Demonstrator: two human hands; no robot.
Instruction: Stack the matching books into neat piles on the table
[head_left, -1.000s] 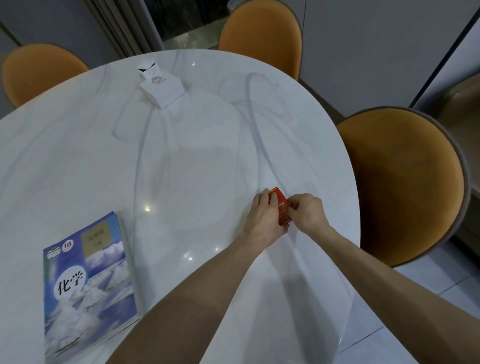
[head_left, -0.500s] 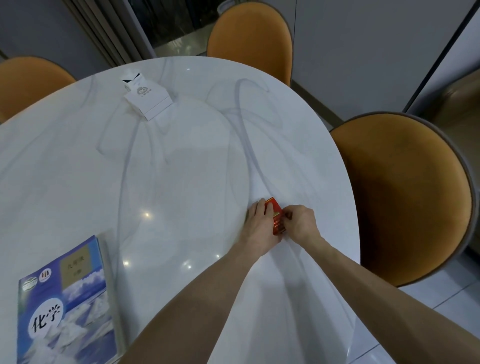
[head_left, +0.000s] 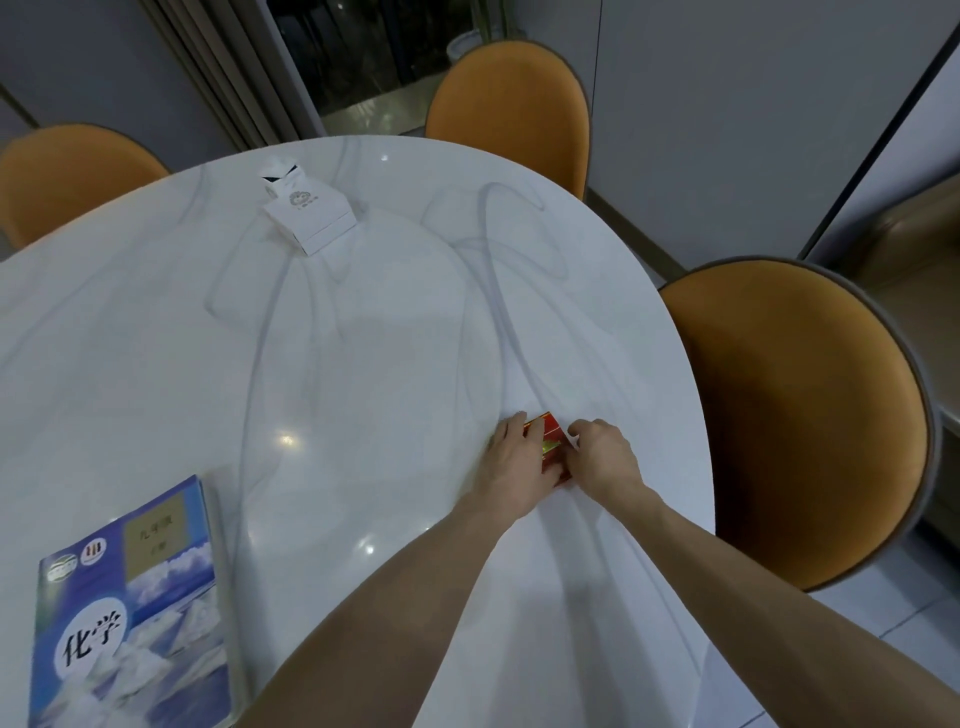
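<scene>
A small red book (head_left: 550, 441) lies on the white marble table (head_left: 363, 364) near its right edge. My left hand (head_left: 519, 462) presses on its left side and my right hand (head_left: 602, 457) grips its right side, so most of the cover is hidden. Whether one red book or a small pile lies under my hands I cannot tell. A blue chemistry textbook (head_left: 130, 613) with clouds on the cover lies flat at the near left, apart from both hands; it looks thick, perhaps a pile.
A white tissue box (head_left: 309, 213) stands at the far side of the table. Orange chairs stand at the far left (head_left: 67, 171), the far middle (head_left: 514, 104) and the right (head_left: 800, 415). The table's right edge runs just beyond my right hand.
Both hands stay on the small red book in about the same spot. My head has tilted, so the blue textbook and the tissue box sit differently in view.
</scene>
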